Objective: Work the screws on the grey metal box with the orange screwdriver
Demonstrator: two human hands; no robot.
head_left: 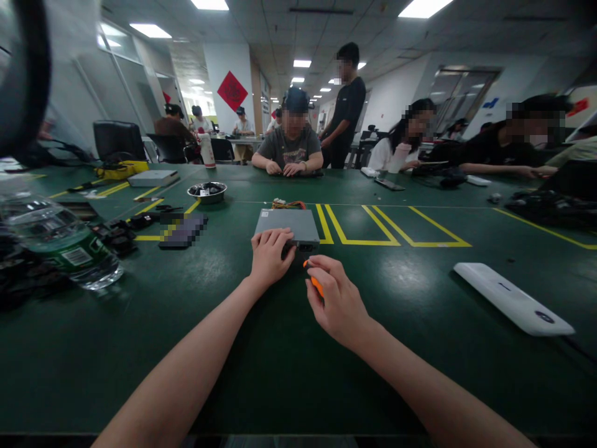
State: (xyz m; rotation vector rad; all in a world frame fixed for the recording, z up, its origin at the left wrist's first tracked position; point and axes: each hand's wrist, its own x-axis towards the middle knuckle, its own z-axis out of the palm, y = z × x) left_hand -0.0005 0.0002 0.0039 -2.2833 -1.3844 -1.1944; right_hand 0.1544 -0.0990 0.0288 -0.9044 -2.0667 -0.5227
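A grey metal box (291, 225) with coloured wires at its back lies on the green table (261, 348) in front of me. My left hand (270, 255) rests on the box's near edge, fingers curled over it and pressing it down. My right hand (336, 298) is closed round an orange-handled screwdriver (316, 284), whose tip points at the near face of the box, just right of my left hand.
A clear plastic water bottle (56, 246) lies at the left beside black parts. A metal bowl (207, 191) stands further back, a white flat device (513, 298) at the right. Yellow tape lines (373, 227) mark the table. Several people sit across the table.
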